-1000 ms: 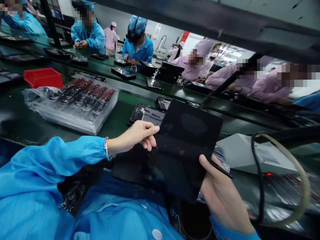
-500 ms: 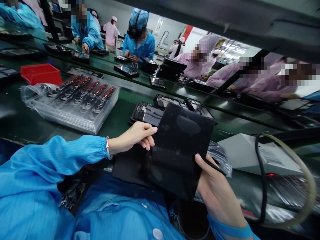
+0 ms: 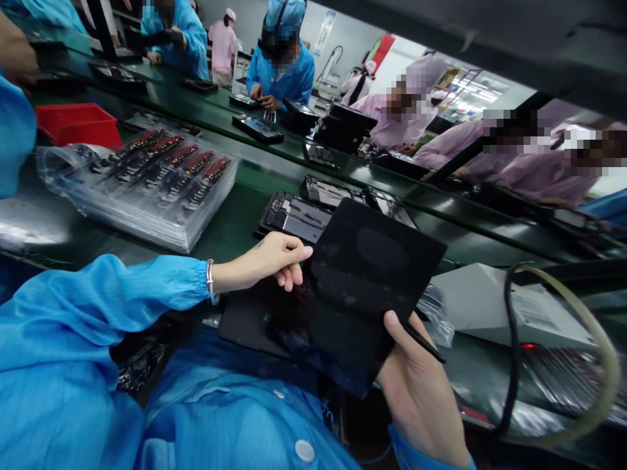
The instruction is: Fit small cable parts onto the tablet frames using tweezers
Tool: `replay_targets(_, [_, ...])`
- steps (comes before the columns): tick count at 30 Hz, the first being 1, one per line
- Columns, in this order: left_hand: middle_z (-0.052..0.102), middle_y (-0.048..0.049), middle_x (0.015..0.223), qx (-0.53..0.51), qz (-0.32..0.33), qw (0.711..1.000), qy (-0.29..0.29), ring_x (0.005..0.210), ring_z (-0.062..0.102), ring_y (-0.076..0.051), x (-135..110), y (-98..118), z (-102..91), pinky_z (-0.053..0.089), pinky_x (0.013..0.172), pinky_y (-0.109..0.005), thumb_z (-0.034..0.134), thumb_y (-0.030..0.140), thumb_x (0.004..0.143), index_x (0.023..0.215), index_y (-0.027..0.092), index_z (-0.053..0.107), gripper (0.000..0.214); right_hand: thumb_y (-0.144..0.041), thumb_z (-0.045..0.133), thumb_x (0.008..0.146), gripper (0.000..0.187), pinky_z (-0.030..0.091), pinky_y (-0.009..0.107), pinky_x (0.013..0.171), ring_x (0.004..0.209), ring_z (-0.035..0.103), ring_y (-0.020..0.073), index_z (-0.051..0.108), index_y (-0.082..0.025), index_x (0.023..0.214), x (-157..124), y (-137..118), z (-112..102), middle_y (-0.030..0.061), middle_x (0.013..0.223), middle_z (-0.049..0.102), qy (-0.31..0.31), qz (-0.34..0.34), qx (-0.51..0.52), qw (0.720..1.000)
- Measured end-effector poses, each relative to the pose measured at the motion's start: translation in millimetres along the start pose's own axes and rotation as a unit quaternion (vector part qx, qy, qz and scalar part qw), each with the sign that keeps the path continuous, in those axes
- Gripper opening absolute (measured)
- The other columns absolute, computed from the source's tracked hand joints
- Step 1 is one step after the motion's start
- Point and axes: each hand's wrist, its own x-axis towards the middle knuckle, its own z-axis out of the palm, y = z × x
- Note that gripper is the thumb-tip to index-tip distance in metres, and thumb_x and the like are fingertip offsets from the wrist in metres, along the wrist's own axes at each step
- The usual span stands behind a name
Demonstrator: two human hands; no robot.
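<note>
Hands: two in view, both the person's own. The left hand [image 3: 262,261] has its fingers loosely curled, with the tips at the panel's left edge; whether they grip it, I cannot tell. The right hand [image 3: 421,398] is closed around the panel's lower right edge, thumb on the front, other fingers behind it.

Held item: one black glossy panel [image 3: 377,281], probably a tablet screen, tilted above the person's lap between both hands. One thin black strip [image 3: 424,343] sticks out past the right thumb; its end is hidden by the hand.

Beneath: one matte black sheet [image 3: 249,320] lies under the panel's left side, partly covered, and its full shape is hidden.

Belt items: two opened tablet housings [image 3: 294,219] lie just beyond the panel, the farther one [image 3: 333,194] partly hidden by it. One stack of clear plastic trays [image 3: 142,202], in a clear bag, shows five rows of red-tipped parts. One red plastic bin [image 3: 78,124] stands behind the stack.

Right side: one pale grey box [image 3: 509,307] shows one small red light [image 3: 528,346], with a black cable [image 3: 509,365] and a pale tube [image 3: 607,365] in front.

Surface and room: a green conveyor belt [image 3: 220,228] runs through a bright workshop. Co-workers in blue smocks [image 3: 284,75] and pink smocks [image 3: 401,124] sit along it, at least seven, though the count is rough because of the edges.
</note>
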Motion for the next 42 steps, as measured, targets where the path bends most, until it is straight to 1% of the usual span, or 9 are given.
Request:
replay_targets(4, [0.066,-0.0008,0.055,0.007,-0.01,1.0,-0.004,0.038,0.057,-0.006,2,-3,-0.6,0.041,0.038,-0.012,0.052,0.025,0.102,0.071,0.015,0.048,0.033,-0.029,0.076,0.082,0.042,0.044,0.053,0.115,0.13,0.059,0.0287,0.07,-0.028,0.124,-6,5,-3,0.0041,0.133,0.067,-0.003,0.007,-0.001,1.0])
replay_targets(12, [0.066,-0.0009,0.055,0.025,0.001,0.999,-0.033,0.037,0.056,-0.006,8,-13,-4.7,0.041,0.04,-0.013,0.061,0.037,0.097,0.07,0.014,0.05,0.037,-0.027,0.07,0.086,0.049,0.044,0.052,0.115,0.135,0.054,0.0259,0.063,-0.033,0.134,-28,11,-1,0.0015,0.142,0.061,0.024,0.026,-0.018,0.999])
replay_targets(16, [0.065,-0.0013,0.055,0.033,0.005,0.998,-0.048,0.037,0.055,-0.006,7,-14,-2.9,0.039,0.039,-0.013,0.056,0.032,0.099,0.069,0.014,0.05,0.035,-0.028,0.068,0.087,0.051,0.046,0.049,0.114,0.135,0.054,0.0236,0.06,-0.037,0.137,-36,15,-4,-0.0028,0.146,0.058,0.054,0.032,-0.028,0.998])
replay_targets(19, [0.064,-0.0011,0.052,0.04,-0.004,0.998,-0.053,0.036,0.053,-0.005,7,-13,-0.5,0.036,0.038,-0.013,0.053,0.028,0.1,0.067,0.015,0.05,0.035,-0.03,0.063,0.092,0.05,0.048,0.048,0.112,0.134,0.055,0.0221,0.055,-0.039,0.141,-42,19,-10,-0.0035,0.147,0.057,0.043,0.027,-0.062,0.997])
replay_targets(24, [0.065,-0.0017,0.053,0.044,-0.006,0.997,-0.062,0.038,0.056,-0.007,8,-16,1.1,0.036,0.038,-0.013,0.053,0.027,0.098,0.067,0.015,0.05,0.034,-0.03,0.061,0.094,0.053,0.054,0.048,0.107,0.132,0.057,0.0235,0.05,-0.038,0.146,-48,23,-14,-0.0016,0.147,0.057,0.026,0.02,-0.065,0.997])
replay_targets(28, [0.065,-0.002,0.054,0.037,-0.001,0.997,-0.07,0.038,0.056,-0.007,9,-18,1.0,0.036,0.038,-0.013,0.054,0.028,0.098,0.065,0.015,0.05,0.035,-0.029,0.06,0.094,0.053,0.055,0.049,0.105,0.129,0.06,0.0233,0.051,-0.037,0.146,-49,24,-15,-0.0012,0.14,0.063,0.031,-0.004,-0.078,0.996])
replay_targets(31, [0.065,-0.0027,0.054,0.031,0.006,0.997,-0.074,0.038,0.057,-0.007,8,-19,0.8,0.037,0.038,-0.013,0.056,0.029,0.097,0.065,0.015,0.05,0.035,-0.027,0.062,0.093,0.053,0.056,0.048,0.103,0.126,0.063,0.024,0.053,-0.035,0.144,-49,25,-18,0.0003,0.138,0.065,0.044,-0.013,-0.082,0.996])
replay_targets(37, [0.065,-0.0018,0.054,0.024,0.022,0.996,-0.078,0.037,0.056,-0.008,7,-19,0.7,0.038,0.037,-0.014,0.056,0.03,0.096,0.066,0.016,0.051,0.034,-0.025,0.065,0.088,0.055,0.055,0.043,0.106,0.129,0.06,0.0227,0.056,-0.035,0.141,-53,26,-16,-0.0024,0.141,0.062,0.112,0.02,-0.045,0.993])
replay_targets(42, [0.064,-0.0012,0.054,0.035,0.027,0.996,-0.078,0.037,0.056,-0.007,6,-17,1.1,0.038,0.037,-0.013,0.055,0.028,0.097,0.066,0.015,0.051,0.034,-0.027,0.063,0.09,0.056,0.053,0.041,0.107,0.127,0.06,0.0213,0.051,-0.033,0.145,-55,26,-15,-0.0008,0.14,0.063,0.106,0.01,-0.062,0.992])
